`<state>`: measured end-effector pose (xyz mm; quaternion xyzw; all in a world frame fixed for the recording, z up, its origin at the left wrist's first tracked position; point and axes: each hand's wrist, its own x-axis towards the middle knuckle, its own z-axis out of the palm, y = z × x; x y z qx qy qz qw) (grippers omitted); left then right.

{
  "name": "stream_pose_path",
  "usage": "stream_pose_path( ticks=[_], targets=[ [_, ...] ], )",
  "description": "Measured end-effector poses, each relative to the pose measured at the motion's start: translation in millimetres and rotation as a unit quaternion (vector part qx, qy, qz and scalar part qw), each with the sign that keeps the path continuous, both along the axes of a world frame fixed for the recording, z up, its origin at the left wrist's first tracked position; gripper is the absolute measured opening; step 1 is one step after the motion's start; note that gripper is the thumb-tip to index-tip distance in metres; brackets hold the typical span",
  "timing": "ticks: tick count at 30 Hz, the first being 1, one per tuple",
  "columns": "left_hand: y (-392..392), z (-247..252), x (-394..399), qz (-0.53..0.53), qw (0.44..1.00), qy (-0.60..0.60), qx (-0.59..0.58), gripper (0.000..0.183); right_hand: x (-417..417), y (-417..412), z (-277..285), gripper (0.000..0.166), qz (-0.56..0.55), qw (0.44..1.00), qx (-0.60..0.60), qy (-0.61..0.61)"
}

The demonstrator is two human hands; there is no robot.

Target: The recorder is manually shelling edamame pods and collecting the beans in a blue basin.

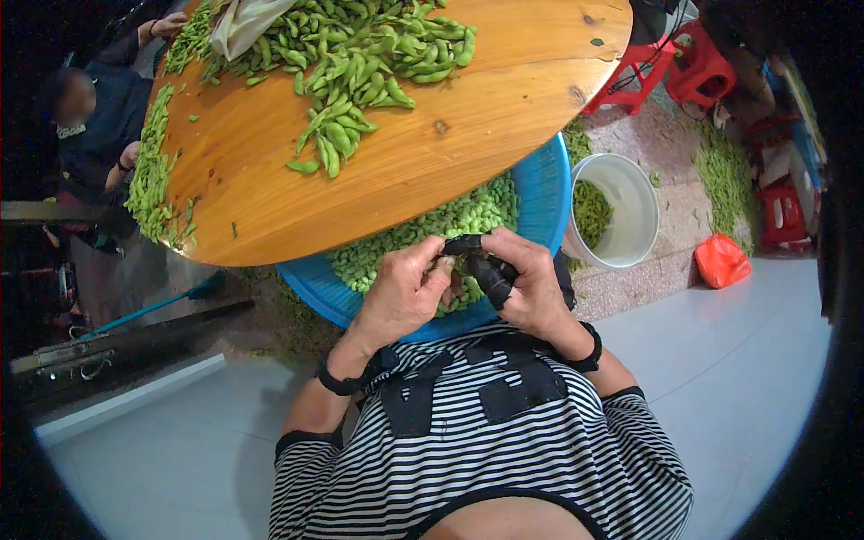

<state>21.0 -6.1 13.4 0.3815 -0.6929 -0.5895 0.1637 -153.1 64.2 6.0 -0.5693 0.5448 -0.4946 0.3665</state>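
My left hand [407, 282] and my right hand [530, 280] meet fingertip to fingertip over a blue plastic basin [553, 196]. Black wrapping [491, 278] covers the thumb and a finger on the right. Whatever may be pinched between the fingertips is too hidden to make out. Shelled green soybeans [432, 226] fill much of the basin. Its far side is under the edge of a wooden table [418, 145]. On that table lies a pile of edamame pods [385, 54], trailing toward me in a small cluster [334, 138].
A white bucket [631, 209] with green pods or husks inside stands right of the basin. Beyond are red stools [702, 67], scattered husks [725, 175] and a red plastic bag [722, 261]. Another person [101, 121] sits left, beside more pods [152, 162]. A translucent bag [246, 27] lies on the table.
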Motion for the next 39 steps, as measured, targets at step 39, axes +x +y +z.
stream_pose_path(
  ticks=[39],
  targets=[
    [0.9,20.5,-6.8,0.136,0.956,0.177,0.189,0.012,-5.3,1.3,22.2,0.026,0.023,0.999,-0.023,-0.033]
  ],
)
